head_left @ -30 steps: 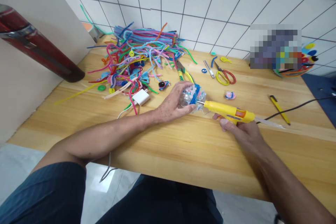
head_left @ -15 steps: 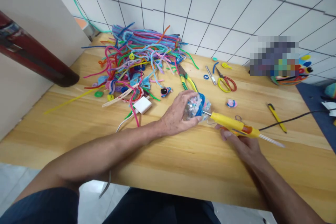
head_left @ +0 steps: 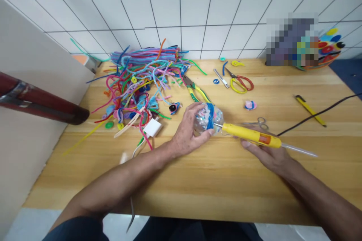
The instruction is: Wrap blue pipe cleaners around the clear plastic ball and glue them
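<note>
You sat at a pale wooden table [head_left: 198,188] whose long grain ran from side to side, its far edge set against a wall of white tiles [head_left: 195,7] with dark joints. To your left a grey panel [head_left: 36,45] closed off the end, and a dark red cylinder [head_left: 42,99] slanted in before it. Below the near edge, pale floor [head_left: 291,232] showed.

Your left hand [head_left: 188,130] was curled around the left side of a clear lump [head_left: 217,115] with a blue band, near the middle of the table. Your right hand [head_left: 271,154] gripped a yellow glue gun [head_left: 251,131], its metal tip at the band; whether it touched, you could not tell. A black cable [head_left: 319,114] crossed the wood on the right, over a yellow cutter [head_left: 310,111].

Fuzzy coloured stems [head_left: 138,66] spread over the far left, with a white adapter [head_left: 152,127] just in front. Pliers [head_left: 194,88] and red-and-yellow scissors [head_left: 240,83] lay beyond your hands.
</note>
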`<action>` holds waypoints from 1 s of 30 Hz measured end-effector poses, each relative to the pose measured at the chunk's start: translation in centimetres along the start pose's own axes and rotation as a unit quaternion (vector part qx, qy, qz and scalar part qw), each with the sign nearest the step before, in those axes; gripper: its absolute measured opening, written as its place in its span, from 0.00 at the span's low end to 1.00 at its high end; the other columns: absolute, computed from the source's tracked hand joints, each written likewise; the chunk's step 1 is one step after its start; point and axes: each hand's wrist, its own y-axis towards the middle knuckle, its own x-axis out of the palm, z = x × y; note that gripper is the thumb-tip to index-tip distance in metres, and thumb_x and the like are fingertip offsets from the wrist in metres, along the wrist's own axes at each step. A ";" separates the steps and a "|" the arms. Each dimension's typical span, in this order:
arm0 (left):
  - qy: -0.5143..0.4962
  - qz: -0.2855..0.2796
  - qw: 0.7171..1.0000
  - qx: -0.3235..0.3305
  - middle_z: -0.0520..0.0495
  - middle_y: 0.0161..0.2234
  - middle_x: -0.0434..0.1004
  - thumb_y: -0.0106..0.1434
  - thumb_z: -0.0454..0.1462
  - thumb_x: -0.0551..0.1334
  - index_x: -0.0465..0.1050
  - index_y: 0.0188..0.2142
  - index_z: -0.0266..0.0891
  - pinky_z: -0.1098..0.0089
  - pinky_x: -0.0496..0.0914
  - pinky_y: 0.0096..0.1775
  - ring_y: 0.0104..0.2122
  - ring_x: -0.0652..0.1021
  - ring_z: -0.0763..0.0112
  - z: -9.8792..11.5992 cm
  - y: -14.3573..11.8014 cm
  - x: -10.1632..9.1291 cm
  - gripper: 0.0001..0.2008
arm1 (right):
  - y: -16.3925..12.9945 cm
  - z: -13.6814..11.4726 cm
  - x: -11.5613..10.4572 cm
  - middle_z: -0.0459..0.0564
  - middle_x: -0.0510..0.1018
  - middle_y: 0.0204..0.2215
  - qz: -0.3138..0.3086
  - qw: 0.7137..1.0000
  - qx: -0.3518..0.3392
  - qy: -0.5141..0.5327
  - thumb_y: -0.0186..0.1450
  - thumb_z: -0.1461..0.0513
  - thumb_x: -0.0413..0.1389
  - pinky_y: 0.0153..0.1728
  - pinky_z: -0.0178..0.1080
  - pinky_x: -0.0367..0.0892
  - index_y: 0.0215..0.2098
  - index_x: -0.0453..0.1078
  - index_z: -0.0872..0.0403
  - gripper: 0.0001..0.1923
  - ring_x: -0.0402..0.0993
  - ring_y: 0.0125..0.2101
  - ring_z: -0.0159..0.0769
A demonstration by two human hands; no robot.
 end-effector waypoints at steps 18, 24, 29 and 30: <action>0.037 -0.026 0.999 -0.028 0.32 0.69 0.63 0.71 0.52 0.66 0.55 0.72 0.44 0.40 0.63 0.70 0.70 0.67 0.46 -0.3 -0.3 -0.5 0.37 | 0.4 -0.3 0.3 0.49 0.83 0.36 0.021 0.998 -0.061 0.022 0.75 0.56 0.57 0.33 0.41 0.75 0.46 0.73 0.47 0.05 0.81 0.33 0.41; 0.034 -0.028 0.999 -0.024 0.32 0.69 0.63 0.71 0.52 0.66 0.55 0.72 0.45 0.40 0.64 0.70 0.70 0.67 0.45 -0.2 -0.2 -0.6 0.37 | 0.5 -0.6 0.1 0.48 0.82 0.33 0.004 0.997 -0.075 0.016 0.75 0.59 0.56 0.31 0.40 0.74 0.46 0.72 0.48 0.04 0.79 0.29 0.38; 0.040 -0.038 0.998 -0.027 0.34 0.69 0.62 0.72 0.53 0.64 0.53 0.72 0.47 0.40 0.64 0.69 0.71 0.66 0.45 -0.1 -0.3 -0.8 0.36 | 0.6 -0.7 0.2 0.48 0.82 0.33 0.018 0.997 -0.080 0.013 0.75 0.59 0.56 0.31 0.40 0.75 0.46 0.71 0.47 0.03 0.80 0.30 0.38; 0.043 -0.038 0.998 -0.024 0.34 0.69 0.62 0.72 0.53 0.64 0.53 0.72 0.48 0.40 0.64 0.69 0.71 0.66 0.46 -0.1 -0.3 -0.9 0.36 | 0.6 -0.7 0.2 0.48 0.82 0.34 0.020 0.996 -0.081 0.014 0.74 0.59 0.57 0.31 0.40 0.75 0.47 0.71 0.47 0.04 0.80 0.30 0.39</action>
